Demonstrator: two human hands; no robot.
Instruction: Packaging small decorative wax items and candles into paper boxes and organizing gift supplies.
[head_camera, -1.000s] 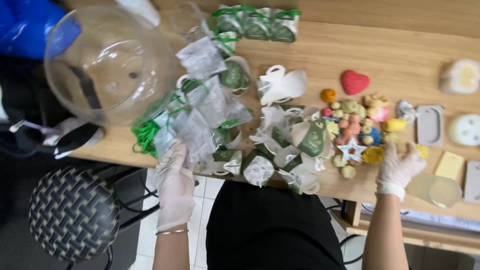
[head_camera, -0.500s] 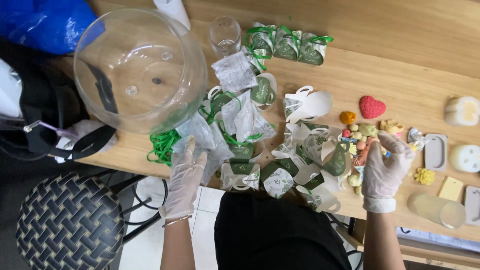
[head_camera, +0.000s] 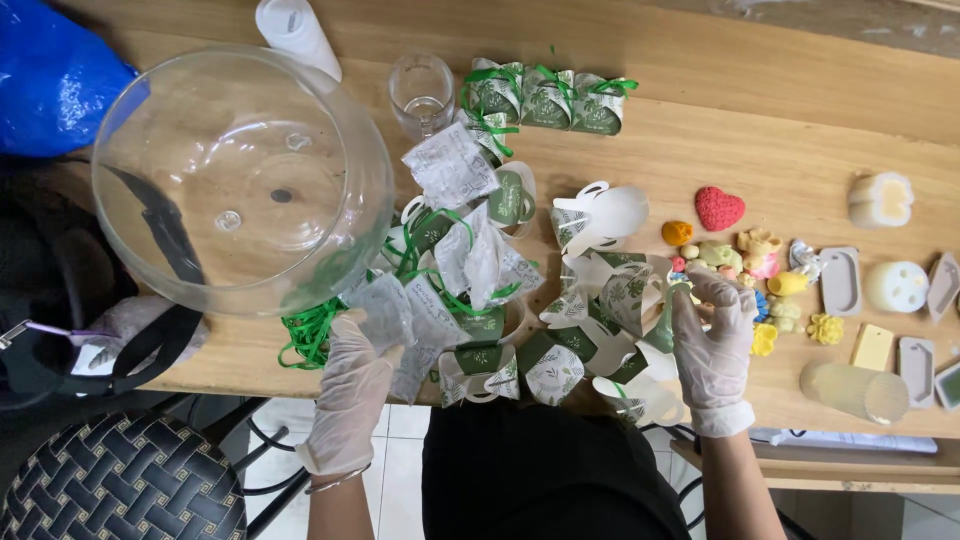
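Since a second ago, shifted: right hand (head_camera: 712, 345) gone from the table's near edge up to the little soap shapes (head_camera: 745, 275), left hand (head_camera: 352, 385) still low at the near edge among the clear packets.

Left hand: gloved, fingers curled loosely, resting on a clear printed packet (head_camera: 385, 310) beside the tangle of green ribbon (head_camera: 308, 335); whether pinched or merely touched, cannot tell.

Right hand: gloved, fingers spread and half bent, fingertips at the small soaps just beside an open green-and-white favour box (head_camera: 625, 290); nothing clearly gripped, though the fingertips hide what lies under them.

Counted on the wooden table (head_camera: 760, 130):
- One large clear glass bowl (head_camera: 240, 180), at the left, tilted toward the camera.
- One drinking glass (head_camera: 421, 92) behind the pile.
- Three closed favour boxes tied with green ribbon (head_camera: 545, 98), in a row at the back.
- Roughly ten open favour boxes in a heap at the middle; exact count not clear, overlapping.
- About five clear packets over the heap.
- One red heart soap (head_camera: 719, 208), apart from the cluster.
- Two round cream soaps (head_camera: 895, 287) at the right.
- One pale cylinder (head_camera: 853, 388) lying near the front edge.

Below left, one woven stool seat (head_camera: 125, 480).
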